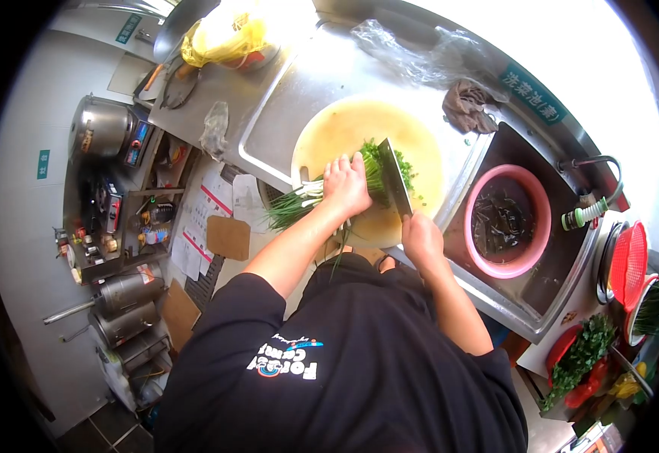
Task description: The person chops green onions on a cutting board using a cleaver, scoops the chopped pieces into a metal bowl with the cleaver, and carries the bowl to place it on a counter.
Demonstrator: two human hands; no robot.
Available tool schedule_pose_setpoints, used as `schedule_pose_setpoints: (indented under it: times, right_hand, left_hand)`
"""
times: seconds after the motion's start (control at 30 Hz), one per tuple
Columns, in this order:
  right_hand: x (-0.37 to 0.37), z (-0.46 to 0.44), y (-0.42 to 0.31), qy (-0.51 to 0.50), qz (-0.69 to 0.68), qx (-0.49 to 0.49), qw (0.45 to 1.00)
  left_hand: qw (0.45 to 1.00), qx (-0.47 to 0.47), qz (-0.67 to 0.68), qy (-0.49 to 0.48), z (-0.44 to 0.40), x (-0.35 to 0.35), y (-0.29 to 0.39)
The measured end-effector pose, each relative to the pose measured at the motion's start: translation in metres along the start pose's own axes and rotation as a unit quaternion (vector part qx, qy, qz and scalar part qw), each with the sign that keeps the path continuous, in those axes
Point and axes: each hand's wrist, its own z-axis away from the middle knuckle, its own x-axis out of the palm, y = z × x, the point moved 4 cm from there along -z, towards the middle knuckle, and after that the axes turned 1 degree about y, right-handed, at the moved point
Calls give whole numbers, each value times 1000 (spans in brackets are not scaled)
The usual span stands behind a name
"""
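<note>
On a round yellowish cutting board (329, 128) lies a bunch of green onions (291, 207), its white ends and long green leaves sticking out to the left. My left hand (347, 185) presses down on the bunch with fingers closed over it. A cleaver (394, 177) stands with its dark blade against the cut side of the bunch. Its handle is wrapped by my right hand (423, 240). Chopped green onion pieces (405, 172) are scattered beside the blade, on its right.
Right of the board, a pink basin (478, 258) of dark water sits in the sink (563, 283). A brown rag (467, 107) and clear plastic bag (397, 49) lie behind the board. Red baskets (628, 264) and leafy greens (582, 362) stand far right; a yellow bag (227, 38) is back left.
</note>
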Motion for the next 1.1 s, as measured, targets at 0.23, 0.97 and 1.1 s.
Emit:
schedule_pose_setpoints:
  times: [0.23, 0.97, 1.1]
  right_hand:
    - [2, 2, 0, -12, 25, 15, 999]
    - [-23, 21, -47, -49, 102, -30, 993]
    - [6, -30, -43, -51, 102, -27, 993]
  left_hand:
    - [1000, 2, 12, 9, 3, 10, 0]
    - [997, -42, 47, 36, 6, 10, 8]
    - [994, -14, 33, 99, 5, 25, 7]
